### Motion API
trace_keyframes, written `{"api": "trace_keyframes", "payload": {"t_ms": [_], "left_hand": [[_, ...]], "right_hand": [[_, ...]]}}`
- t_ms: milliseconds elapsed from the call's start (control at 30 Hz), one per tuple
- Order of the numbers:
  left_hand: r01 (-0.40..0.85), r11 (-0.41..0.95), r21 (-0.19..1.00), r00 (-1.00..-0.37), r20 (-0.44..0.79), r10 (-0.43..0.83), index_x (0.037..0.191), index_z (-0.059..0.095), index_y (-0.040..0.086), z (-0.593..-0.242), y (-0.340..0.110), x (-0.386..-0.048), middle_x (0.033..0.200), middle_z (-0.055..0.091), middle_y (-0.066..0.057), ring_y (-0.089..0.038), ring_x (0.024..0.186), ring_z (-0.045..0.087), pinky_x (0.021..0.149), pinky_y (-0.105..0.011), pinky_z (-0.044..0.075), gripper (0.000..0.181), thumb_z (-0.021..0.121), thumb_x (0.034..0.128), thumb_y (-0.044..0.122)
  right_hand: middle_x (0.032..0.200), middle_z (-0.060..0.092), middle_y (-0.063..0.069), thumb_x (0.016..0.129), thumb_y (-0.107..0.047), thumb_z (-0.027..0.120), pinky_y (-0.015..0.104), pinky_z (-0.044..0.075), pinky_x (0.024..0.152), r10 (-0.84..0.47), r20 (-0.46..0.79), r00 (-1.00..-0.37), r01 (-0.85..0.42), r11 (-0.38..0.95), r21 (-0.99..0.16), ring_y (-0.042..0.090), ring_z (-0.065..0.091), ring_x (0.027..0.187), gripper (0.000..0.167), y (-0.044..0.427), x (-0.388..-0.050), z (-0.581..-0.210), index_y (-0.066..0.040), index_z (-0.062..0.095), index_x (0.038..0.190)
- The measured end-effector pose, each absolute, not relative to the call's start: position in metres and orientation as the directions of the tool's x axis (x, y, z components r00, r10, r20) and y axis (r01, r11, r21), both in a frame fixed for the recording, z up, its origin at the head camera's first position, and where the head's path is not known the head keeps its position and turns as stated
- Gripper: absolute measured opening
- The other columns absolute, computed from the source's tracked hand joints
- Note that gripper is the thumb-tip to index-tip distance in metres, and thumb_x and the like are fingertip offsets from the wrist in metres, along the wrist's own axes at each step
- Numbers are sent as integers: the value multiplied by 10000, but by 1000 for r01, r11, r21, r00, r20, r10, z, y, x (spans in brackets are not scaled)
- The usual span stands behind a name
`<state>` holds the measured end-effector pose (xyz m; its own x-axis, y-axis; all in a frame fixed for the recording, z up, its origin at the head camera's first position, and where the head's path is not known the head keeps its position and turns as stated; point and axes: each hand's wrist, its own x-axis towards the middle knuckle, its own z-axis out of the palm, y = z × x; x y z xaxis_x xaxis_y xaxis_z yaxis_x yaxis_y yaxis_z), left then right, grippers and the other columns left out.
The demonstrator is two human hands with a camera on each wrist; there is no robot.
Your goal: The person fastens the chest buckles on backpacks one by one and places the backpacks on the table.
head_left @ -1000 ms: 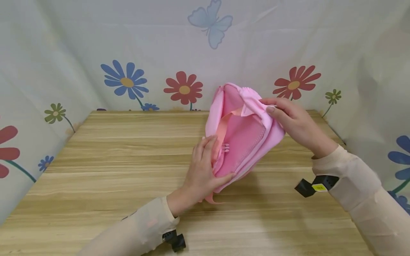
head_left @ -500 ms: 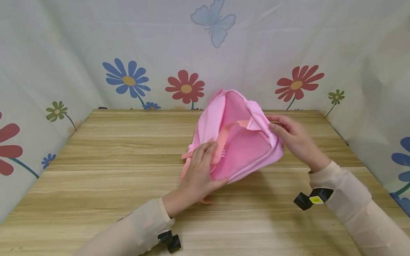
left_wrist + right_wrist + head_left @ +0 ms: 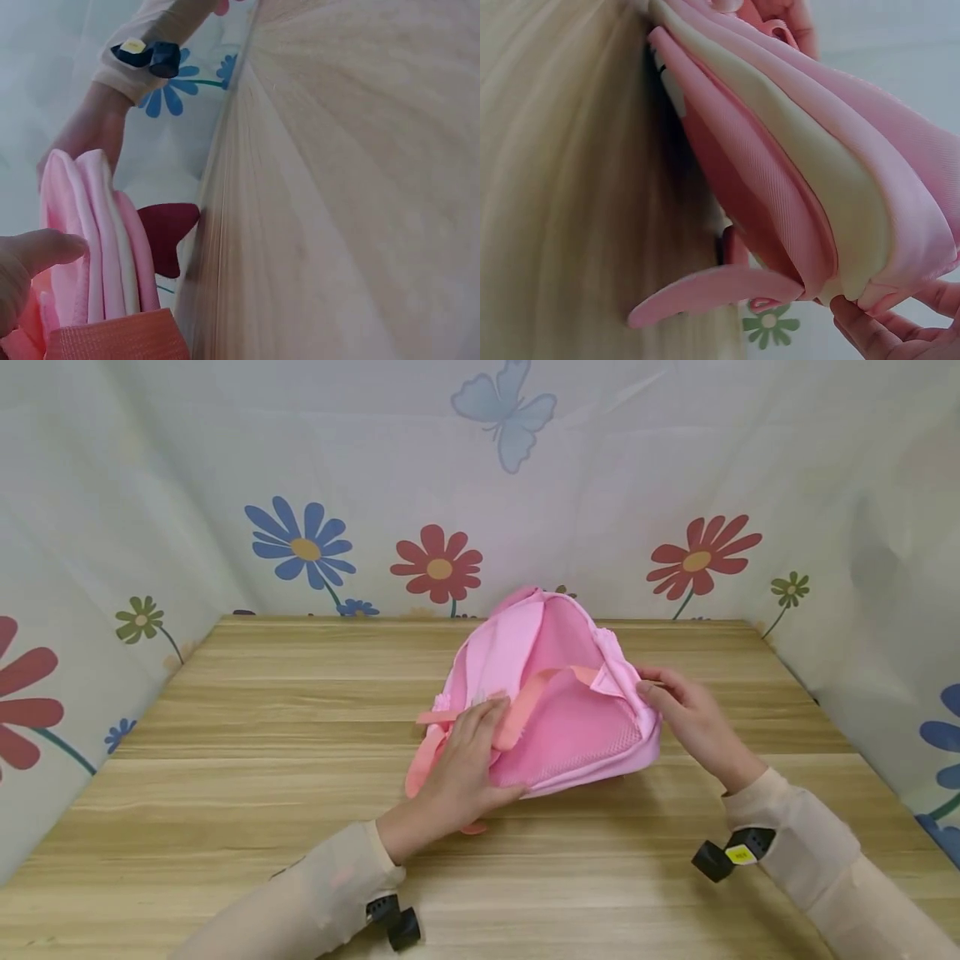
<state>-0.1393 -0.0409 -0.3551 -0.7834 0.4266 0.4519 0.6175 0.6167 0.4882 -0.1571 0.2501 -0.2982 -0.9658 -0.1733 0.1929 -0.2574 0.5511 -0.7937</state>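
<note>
The bag [image 3: 570,727] is over the table [image 3: 262,710], a little right of the middle and toward the far edge — between the two hands. The left hand [image 3: 453,777] is at its near left, the right hand [image 3: 693,718] at its right side. A band [image 3: 525,697] crosses the opening, running from beside the left hand's fingers toward the right. A loose strap [image 3: 423,764] lies out to the bag's left. Behind the table, and along both its sides, stands the backdrop [image 3: 360,468] — with a butterfly [image 3: 504,418] high up, behind the bag.
</note>
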Motion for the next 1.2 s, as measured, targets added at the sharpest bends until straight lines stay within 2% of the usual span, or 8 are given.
{"api": "trace_keyframes", "payload": {"t_ms": [267, 533, 867, 1033, 1200], "left_hand": [[635, 564, 528, -772, 413, 483, 1432, 371, 5, -355, -47, -143, 1486, 372, -129, -283, 1361, 352, 1133, -453, 340, 916, 863, 699, 251], [593, 506, 626, -789, 326, 521, 1421, 391, 52, -349, -52, -143, 1466, 393, -128, -282, 1376, 348, 1112, -464, 373, 811, 819, 752, 218], [626, 488, 608, -763, 345, 548, 1385, 434, 32, -350, -54, -146, 1433, 432, -155, -311, 1355, 379, 1111, -474, 370, 718, 784, 786, 215], [626, 485, 611, -761, 341, 552, 1383, 441, 39, -350, -53, -146, 1423, 445, -150, -317, 1360, 377, 1104, -479, 377, 701, 777, 793, 212], [622, 478, 620, -761, 336, 555, 1393, 437, 52, -351, -53, -147, 1419, 447, -139, -312, 1374, 362, 1109, -478, 373, 697, 769, 802, 210]], "right_hand": [[1265, 561, 208, 1022, -277, 430, 108, 468, 789, -184, 108, -977, -195, 562, -804, -54, 531, 925, 454, 256, -155, -314, 21, 480, 1361], [1239, 582, 239, 1011, -269, 458, 125, 474, 790, -192, 35, -981, -142, 581, -802, -94, 540, 902, 455, 261, -153, -333, 40, 482, 1345], [1239, 575, 233, 1007, -266, 471, 149, 474, 777, -199, 18, -980, -136, 601, -788, -45, 534, 905, 451, 264, -154, -346, 38, 485, 1339], [1269, 579, 230, 998, -280, 493, 123, 453, 816, -190, 22, -982, -141, 643, -753, 35, 532, 991, 471, 267, -155, -349, 40, 486, 1343], [1286, 575, 248, 989, -263, 515, 116, 455, 818, -196, 29, -980, -151, 646, -748, 207, 576, 1088, 477, 268, -155, -350, 55, 480, 1344]]}}
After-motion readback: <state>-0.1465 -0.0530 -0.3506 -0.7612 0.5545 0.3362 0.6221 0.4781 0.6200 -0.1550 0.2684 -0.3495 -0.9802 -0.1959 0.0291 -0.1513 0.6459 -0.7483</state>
